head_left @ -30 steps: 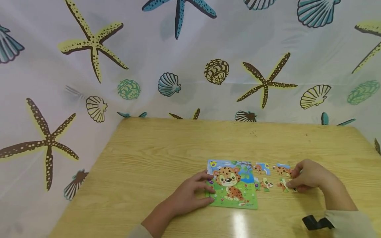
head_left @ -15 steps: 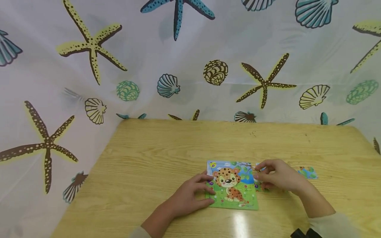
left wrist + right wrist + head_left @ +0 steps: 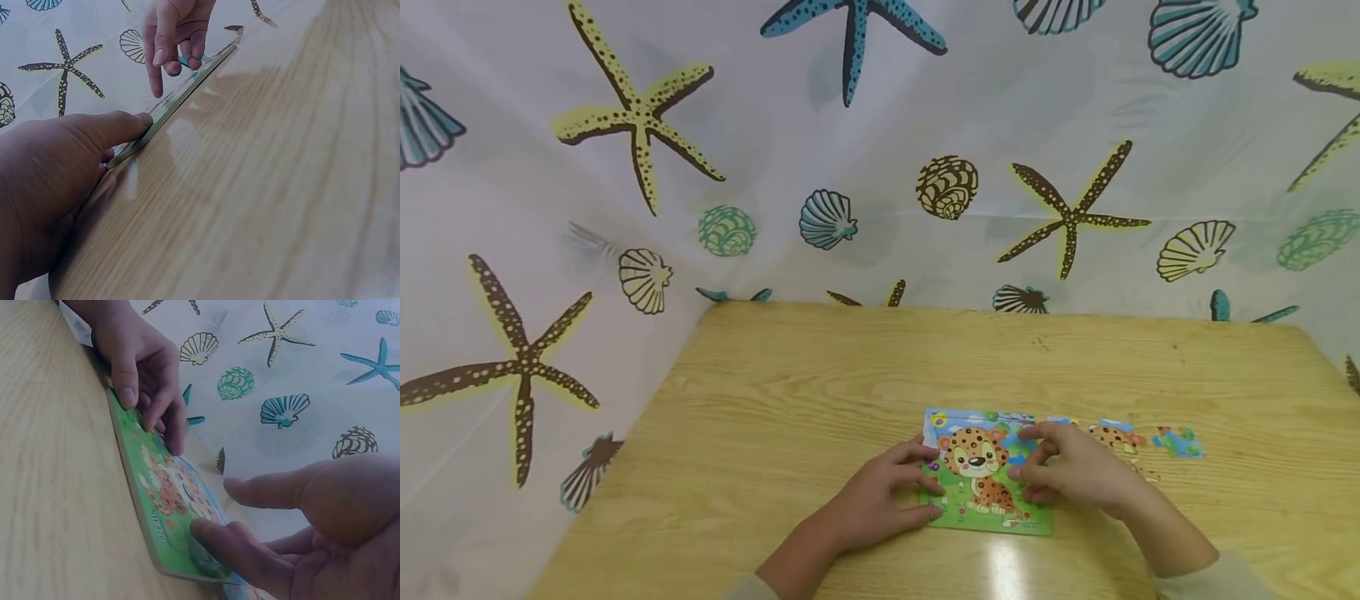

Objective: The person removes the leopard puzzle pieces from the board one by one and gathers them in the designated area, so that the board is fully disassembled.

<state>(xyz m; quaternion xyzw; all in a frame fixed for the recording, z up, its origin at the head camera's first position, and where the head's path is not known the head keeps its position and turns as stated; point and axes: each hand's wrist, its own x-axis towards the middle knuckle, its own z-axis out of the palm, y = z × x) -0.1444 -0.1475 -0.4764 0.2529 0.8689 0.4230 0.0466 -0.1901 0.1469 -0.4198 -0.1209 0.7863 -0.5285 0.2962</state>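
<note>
A square leopard jigsaw puzzle [image 3: 988, 518] lies flat on the table, its picture face up. My left hand [image 3: 880, 496] rests along its left edge, fingers spread over the picture and thumb at the near corner. In the left wrist view that thumb presses on the puzzle's rim [image 3: 178, 100]. Over the right edge hovers my right hand [image 3: 1075, 471], fingers apart. The right wrist view shows nothing between its thumb [image 3: 265, 492] and fingers.
Right of the puzzle lie several loose pieces: one with leopard spots [image 3: 1112, 437], a blue-green one [image 3: 1180, 442] and others partly hidden by my right hand. A curtain [image 3: 880, 167] printed with starfish and shells hangs behind the wooden table [image 3: 805, 375].
My right hand has moved left from the loose pieces to the puzzle's right edge, uncovering pieces at the far right. The left hand stays on the puzzle.
</note>
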